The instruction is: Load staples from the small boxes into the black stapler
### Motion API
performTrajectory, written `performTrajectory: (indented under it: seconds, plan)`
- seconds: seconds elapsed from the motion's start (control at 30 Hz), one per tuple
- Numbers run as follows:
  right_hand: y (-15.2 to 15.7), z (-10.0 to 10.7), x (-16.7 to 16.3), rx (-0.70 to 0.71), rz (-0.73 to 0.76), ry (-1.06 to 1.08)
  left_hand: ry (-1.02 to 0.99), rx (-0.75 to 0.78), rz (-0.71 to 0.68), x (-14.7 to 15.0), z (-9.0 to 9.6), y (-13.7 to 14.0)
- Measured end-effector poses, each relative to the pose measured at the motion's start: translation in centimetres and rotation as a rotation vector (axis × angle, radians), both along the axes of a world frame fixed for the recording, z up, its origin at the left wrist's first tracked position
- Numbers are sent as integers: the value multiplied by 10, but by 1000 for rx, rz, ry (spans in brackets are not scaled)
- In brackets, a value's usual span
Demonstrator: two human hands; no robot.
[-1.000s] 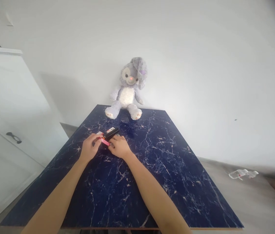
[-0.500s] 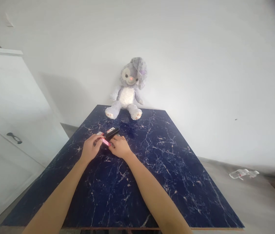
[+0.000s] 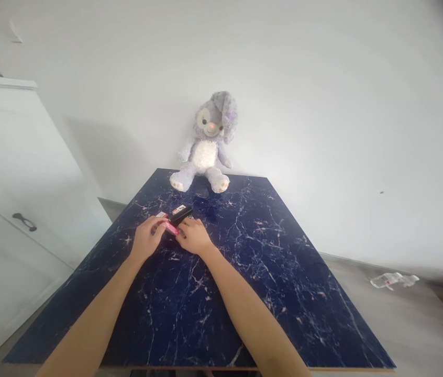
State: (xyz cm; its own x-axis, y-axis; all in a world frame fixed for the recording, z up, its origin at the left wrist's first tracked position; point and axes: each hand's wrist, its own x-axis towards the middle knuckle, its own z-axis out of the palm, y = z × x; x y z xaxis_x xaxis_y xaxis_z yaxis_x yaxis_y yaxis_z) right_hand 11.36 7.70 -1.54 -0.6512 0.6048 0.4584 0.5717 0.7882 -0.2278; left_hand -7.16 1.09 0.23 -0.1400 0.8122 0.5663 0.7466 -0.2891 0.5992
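Near the middle of the dark blue marbled tabletop (image 3: 221,293), both hands meet around a small pink box-like item (image 3: 171,228). My left hand (image 3: 147,236) grips its left end between thumb and fingers. At the other end, my right hand (image 3: 193,235) has its fingers curled against the pink item, the fingertips partly hidden. Just beyond the hands lies a black oblong object (image 3: 181,215), close to the right fingers. A small white and red box (image 3: 178,209) shows behind it, and another red and white piece (image 3: 162,214) peeks out past the left fingers.
A grey and white plush toy (image 3: 206,152) sits at the table's far edge against the wall. To the left stands a white cabinet (image 3: 17,173) with a dark handle (image 3: 24,222). Clear plastic bottles (image 3: 394,280) lie on the floor at the right.
Almost nothing differs. The pink item has tilted slightly between the hands, and both hands hold nearly the same place.
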Motion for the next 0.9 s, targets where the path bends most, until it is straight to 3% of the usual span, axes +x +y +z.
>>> performTrajectory:
  seconds: [0.9]
  plan:
    - [0,1,0,-14,0,-15,1,-16,3,0,0,1]
